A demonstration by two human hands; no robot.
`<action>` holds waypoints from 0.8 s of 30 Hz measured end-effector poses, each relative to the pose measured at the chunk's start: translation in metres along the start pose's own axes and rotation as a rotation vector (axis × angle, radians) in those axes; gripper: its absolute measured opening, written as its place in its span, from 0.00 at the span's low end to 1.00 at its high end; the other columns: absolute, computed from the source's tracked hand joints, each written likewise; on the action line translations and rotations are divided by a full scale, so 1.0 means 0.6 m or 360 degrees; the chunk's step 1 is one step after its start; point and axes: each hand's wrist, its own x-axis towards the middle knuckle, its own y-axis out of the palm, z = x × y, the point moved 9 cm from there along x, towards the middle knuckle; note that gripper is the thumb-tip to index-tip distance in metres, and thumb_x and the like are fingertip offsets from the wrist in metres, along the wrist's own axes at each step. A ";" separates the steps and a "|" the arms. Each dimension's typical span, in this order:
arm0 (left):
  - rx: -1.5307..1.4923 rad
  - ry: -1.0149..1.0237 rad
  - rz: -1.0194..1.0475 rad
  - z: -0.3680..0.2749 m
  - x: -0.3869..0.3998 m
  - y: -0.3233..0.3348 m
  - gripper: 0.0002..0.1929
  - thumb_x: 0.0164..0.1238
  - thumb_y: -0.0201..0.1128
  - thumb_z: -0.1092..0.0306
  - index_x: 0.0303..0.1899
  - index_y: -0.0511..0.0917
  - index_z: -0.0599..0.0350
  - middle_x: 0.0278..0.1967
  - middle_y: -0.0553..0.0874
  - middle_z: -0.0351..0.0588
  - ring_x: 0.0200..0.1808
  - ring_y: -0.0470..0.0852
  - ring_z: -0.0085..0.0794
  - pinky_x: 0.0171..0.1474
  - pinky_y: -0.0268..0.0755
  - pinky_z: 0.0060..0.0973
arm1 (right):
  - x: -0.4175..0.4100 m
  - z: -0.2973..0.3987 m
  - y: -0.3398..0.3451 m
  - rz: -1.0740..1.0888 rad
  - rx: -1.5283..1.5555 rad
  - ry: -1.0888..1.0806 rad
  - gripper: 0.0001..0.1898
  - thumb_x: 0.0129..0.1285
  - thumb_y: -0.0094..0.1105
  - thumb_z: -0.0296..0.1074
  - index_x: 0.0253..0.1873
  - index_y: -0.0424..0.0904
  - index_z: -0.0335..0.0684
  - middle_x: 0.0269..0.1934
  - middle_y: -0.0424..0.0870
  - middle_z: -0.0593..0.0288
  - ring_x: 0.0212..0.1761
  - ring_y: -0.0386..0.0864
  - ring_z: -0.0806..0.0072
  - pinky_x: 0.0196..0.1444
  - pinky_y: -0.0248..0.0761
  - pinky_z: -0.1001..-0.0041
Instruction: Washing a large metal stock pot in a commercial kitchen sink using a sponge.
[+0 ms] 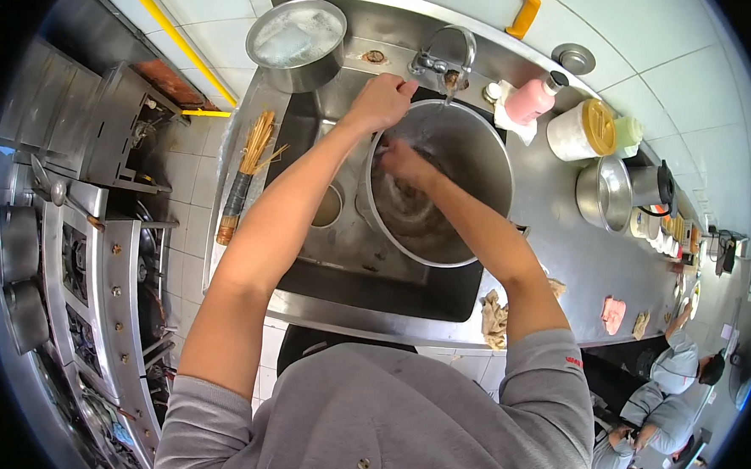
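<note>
A large metal pot [504,177] stands tilted in the stainless steel sink [349,258], with murky water swirling inside. My left hand [385,101] is curled at the pot's far left rim and appears to grip it; its fingertips are hidden. Down inside the pot, my right hand [405,163] is blurred against the left inner wall. Something pale shows at its fingers, too unclear to name. From the curved faucet [468,48], water runs into the pot near its far rim. A sink drain opening [328,206] lies left of the pot.
A pot of foamy water [294,80] sits at the sink's back left corner. A bamboo brush [245,177] lies along the left edge. Rightward are a pink pump bottle [529,99], a yellow-lidded tub [581,130], a metal bowl [603,195] and cloths [494,320]. Co-workers [674,365] stand far right.
</note>
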 end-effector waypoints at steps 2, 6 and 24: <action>-0.0014 -0.0140 -0.0112 0.073 -0.032 -0.046 0.22 0.74 0.57 0.52 0.39 0.84 0.67 0.39 0.86 0.67 0.46 0.84 0.62 0.51 0.74 0.46 | 0.012 0.086 0.038 0.0078 0.0304 0.0426 0.23 0.58 0.52 0.24 0.60 0.76 0.27 0.49 0.84 0.46 0.53 0.80 0.58 0.54 0.73 0.65; -0.0046 -0.0076 -0.0121 0.047 -0.026 -0.038 0.21 0.74 0.56 0.53 0.39 0.84 0.67 0.39 0.86 0.68 0.46 0.84 0.61 0.50 0.74 0.45 | -0.019 0.073 0.024 -0.0314 0.0082 0.0266 0.27 0.58 0.52 0.21 0.64 0.71 0.28 0.52 0.83 0.52 0.52 0.79 0.63 0.56 0.72 0.67; -0.0376 -0.0298 -0.0429 0.107 -0.103 -0.071 0.24 0.77 0.57 0.50 0.38 0.82 0.69 0.30 0.84 0.50 0.33 0.78 0.32 0.41 0.70 0.33 | 0.018 0.140 -0.175 -0.0300 0.0446 0.0573 0.10 0.60 0.61 0.27 0.44 0.84 0.29 0.32 0.84 0.56 0.40 0.85 0.66 0.38 0.76 0.61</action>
